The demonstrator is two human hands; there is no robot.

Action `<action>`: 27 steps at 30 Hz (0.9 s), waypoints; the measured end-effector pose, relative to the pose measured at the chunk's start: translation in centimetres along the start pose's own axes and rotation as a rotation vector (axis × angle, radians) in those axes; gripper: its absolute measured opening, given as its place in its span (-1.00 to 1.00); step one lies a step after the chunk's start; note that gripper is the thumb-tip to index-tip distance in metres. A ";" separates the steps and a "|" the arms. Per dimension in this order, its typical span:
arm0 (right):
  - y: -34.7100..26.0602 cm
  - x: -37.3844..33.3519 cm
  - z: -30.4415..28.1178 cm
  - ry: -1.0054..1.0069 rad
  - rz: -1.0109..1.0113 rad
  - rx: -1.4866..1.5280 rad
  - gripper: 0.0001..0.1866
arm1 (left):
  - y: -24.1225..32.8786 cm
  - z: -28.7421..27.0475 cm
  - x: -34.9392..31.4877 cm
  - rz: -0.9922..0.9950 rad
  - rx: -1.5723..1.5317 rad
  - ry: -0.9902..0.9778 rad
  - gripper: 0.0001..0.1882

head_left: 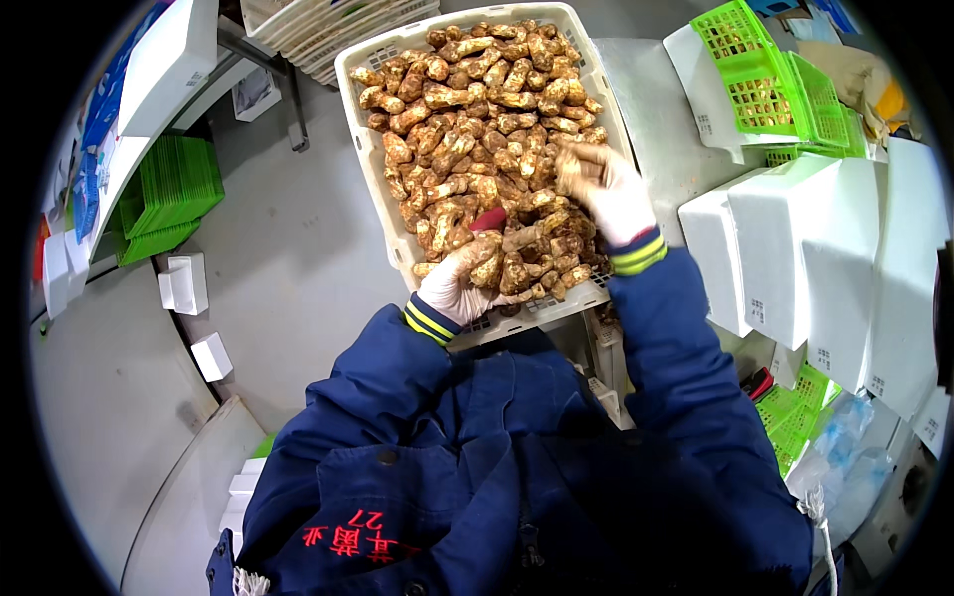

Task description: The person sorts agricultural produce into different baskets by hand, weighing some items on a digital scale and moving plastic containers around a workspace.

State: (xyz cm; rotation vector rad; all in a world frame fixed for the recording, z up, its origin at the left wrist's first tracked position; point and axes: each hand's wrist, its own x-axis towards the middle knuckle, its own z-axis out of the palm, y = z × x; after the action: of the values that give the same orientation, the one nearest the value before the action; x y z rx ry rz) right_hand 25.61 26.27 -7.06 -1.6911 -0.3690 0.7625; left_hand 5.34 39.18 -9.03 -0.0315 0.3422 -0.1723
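Observation:
A cream plastic crate (369,154) in front of me is heaped with brown and white, stubby mushrooms (477,129). At its near left corner, my left hand (457,283), in a pale, soiled glove, closes round several mushrooms. A dark red piece (489,221) shows at that hand's upper fingertips; what it is, I cannot make out. Over the crate's right side hovers my right hand (608,192), also pale-gloved, its fingers curled and smeared by motion. Whether it holds a mushroom is unclear.
A metal table (646,94) lies right of the crate. Farther right stand white foam boxes (775,248) and bright green baskets (760,70). Stacked cream crates (338,35) are behind; green trays (169,194) and small white boxes (186,285) are at left.

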 end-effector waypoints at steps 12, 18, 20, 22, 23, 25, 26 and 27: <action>3.5 1.7 1.6 0.101 -0.019 -0.354 -0.57 | 0.2 -0.6 -0.3 -0.013 0.045 -0.021 -0.35; 5.2 -0.7 -2.1 -0.231 0.220 0.834 -0.61 | 0.4 0.2 -0.4 -0.026 0.047 -0.222 -0.32; 2.1 -1.6 -0.7 -0.229 0.283 0.903 -0.54 | 0.3 -0.1 -0.5 -0.046 0.040 -0.159 -0.31; 2.2 -1.6 -0.9 -0.265 0.201 0.794 -0.57 | 0.3 -0.1 -0.6 -0.068 0.040 -0.135 -0.34; 1.9 -1.5 -1.2 -0.231 0.204 0.696 -0.59 | 0.5 -0.1 -0.7 -0.066 0.039 -0.115 -0.34; -0.3 -1.0 -1.0 -0.181 0.150 0.228 -0.67 | 0.7 -0.2 -1.2 -0.063 0.035 -0.072 -0.35; 1.2 -0.3 -1.4 -0.156 0.057 0.136 -0.76 | 0.7 -0.1 -1.4 -0.063 0.023 -0.087 -0.34; 0.3 -0.5 -0.9 -0.071 0.092 0.178 -0.78 | 0.8 -0.4 -1.6 -0.064 0.003 -0.090 -0.34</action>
State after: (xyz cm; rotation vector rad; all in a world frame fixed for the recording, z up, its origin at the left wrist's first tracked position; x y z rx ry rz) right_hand 25.82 25.21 -7.13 -1.5244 -0.2653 0.8993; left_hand 3.89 40.28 -8.89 -0.0473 0.2512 -0.2337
